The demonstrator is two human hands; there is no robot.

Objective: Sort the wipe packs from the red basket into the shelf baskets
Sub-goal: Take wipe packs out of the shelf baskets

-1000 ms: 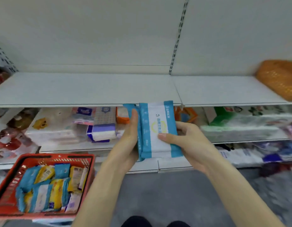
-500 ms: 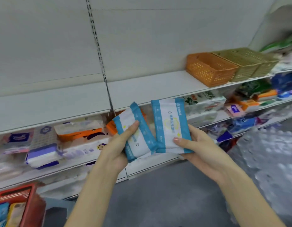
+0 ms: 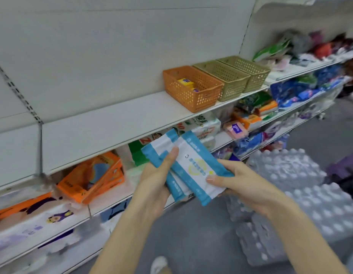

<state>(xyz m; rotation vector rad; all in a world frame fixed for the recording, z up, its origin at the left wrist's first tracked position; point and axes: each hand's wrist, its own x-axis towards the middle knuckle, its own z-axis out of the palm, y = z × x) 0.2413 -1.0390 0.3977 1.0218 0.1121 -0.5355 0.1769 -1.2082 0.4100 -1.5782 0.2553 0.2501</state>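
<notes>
Both hands hold blue-and-white wipe packs in front of the shelves. My left hand (image 3: 155,179) grips one pack (image 3: 159,148) from its left side, thumb on top. My right hand (image 3: 237,179) holds a second pack (image 3: 193,167) that overlaps the first. On the white upper shelf (image 3: 112,117) to the right stand an orange basket (image 3: 191,89) with yellow packs inside, then two olive baskets (image 3: 223,79) (image 3: 249,71). The red basket is out of view.
Lower shelves carry tissue and wipe packages, with orange boxes (image 3: 92,177) at the left. Shrink-wrapped bottle packs (image 3: 302,198) are stacked on the grey floor at the right. A shoe tip (image 3: 158,265) shows at the bottom.
The view has swung right, bringing the shelf baskets closer and dropping the red basket out of frame. The two packs, held apart half a second ago, now overlap between my hands.
</notes>
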